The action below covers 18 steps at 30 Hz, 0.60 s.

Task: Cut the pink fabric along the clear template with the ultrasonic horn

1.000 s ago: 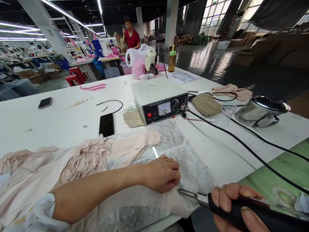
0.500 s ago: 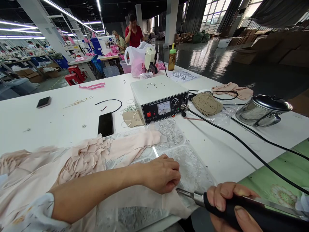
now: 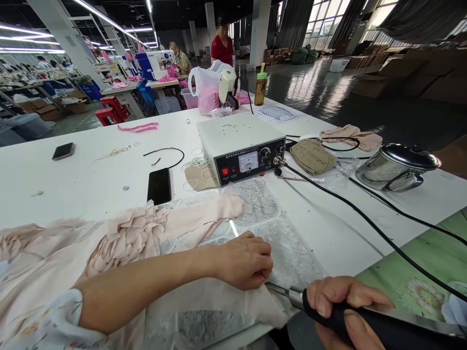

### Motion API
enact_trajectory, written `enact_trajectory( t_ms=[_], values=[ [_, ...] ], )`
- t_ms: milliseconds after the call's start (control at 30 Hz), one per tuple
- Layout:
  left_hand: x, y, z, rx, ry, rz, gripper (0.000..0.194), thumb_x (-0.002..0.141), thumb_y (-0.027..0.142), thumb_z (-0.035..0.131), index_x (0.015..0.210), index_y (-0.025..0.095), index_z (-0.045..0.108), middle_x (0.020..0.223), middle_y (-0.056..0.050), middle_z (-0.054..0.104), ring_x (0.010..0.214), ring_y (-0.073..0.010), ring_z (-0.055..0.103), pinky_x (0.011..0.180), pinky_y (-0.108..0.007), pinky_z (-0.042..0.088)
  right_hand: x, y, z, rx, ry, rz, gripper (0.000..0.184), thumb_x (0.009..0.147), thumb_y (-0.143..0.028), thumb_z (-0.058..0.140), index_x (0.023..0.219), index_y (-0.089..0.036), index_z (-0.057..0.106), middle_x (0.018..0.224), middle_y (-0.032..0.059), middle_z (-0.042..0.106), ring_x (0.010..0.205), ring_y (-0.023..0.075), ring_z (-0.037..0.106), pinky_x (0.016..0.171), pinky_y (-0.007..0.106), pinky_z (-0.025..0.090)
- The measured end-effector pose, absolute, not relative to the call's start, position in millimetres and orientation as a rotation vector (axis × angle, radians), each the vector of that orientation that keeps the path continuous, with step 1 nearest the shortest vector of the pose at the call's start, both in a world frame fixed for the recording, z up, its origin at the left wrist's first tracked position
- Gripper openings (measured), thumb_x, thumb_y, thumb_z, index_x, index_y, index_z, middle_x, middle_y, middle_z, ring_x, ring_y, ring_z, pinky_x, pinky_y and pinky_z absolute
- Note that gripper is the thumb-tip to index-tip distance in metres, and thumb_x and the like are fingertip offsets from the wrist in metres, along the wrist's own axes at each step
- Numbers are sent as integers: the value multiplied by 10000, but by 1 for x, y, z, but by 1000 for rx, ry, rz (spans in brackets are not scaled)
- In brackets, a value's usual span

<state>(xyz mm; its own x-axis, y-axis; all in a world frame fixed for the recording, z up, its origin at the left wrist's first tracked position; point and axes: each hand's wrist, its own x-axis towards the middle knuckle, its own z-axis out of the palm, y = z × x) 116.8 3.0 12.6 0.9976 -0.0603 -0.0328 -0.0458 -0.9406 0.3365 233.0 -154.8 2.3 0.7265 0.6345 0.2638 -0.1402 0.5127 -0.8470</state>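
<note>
Fingers curled, my left hand (image 3: pixel 245 262) presses down on pale pink fabric (image 3: pixel 264 308) at the edge of a clear marbled sheet (image 3: pixel 292 245). My right hand (image 3: pixel 346 306) is wrapped round the black grip of an ultrasonic handpiece (image 3: pixel 297 296). Its narrow metal tip meets the fabric right beside my left fingers; whether it presses in cannot be made out. More of the pale pink fabric, with a ruffled heap of cut pieces (image 3: pixel 126 236), spreads to the left under and behind my left forearm.
A control box (image 3: pixel 244 150) with a dial stands behind the sheet, its black cable (image 3: pixel 346 209) running right. A black phone (image 3: pixel 159 186), brown card patterns (image 3: pixel 313 156), a steel mug (image 3: pixel 397 167) and a bottle (image 3: pixel 260 88) are on the white table. A person in red (image 3: pixel 222 48) stands beyond.
The handpiece and my right hand have shifted slightly left, the tip closer to my left fingers. My left hand stays in place. The person in red has moved right and lowered an arm.
</note>
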Motion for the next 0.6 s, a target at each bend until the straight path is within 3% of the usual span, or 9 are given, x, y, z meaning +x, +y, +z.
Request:
enact_trajectory(
  t_ms=[367, 467, 600],
  values=[
    [109, 6, 9, 2770, -45, 66, 81, 808, 133, 699, 815, 171, 628, 872, -8, 605, 829, -143, 587, 843, -282, 413, 238, -162, 3, -872, -399, 480, 162, 730, -301, 658, 798, -212, 541, 675, -39, 449, 494, 91, 433, 437, 262, 429],
    [96, 2, 16, 2759, -9, 141, 39, 868, 148, 655, 891, 160, 625, 976, -46, 613, 919, -158, 587, 890, -292, 409, 238, -170, 2, -885, -361, 477, 144, 732, -301, 625, 807, -209, 545, 701, -29, 426, 516, 96, 419, 448, 267, 412],
    [65, -15, 15, 2729, -66, 247, 73, 919, 201, 577, 965, 153, 606, 962, -61, 612, 846, -167, 565, 869, -320, 416, 237, -176, 2, -918, -363, 454, 145, 737, -303, 606, 841, -217, 553, 720, -22, 413, 526, 107, 412, 466, 287, 404]
  ],
)
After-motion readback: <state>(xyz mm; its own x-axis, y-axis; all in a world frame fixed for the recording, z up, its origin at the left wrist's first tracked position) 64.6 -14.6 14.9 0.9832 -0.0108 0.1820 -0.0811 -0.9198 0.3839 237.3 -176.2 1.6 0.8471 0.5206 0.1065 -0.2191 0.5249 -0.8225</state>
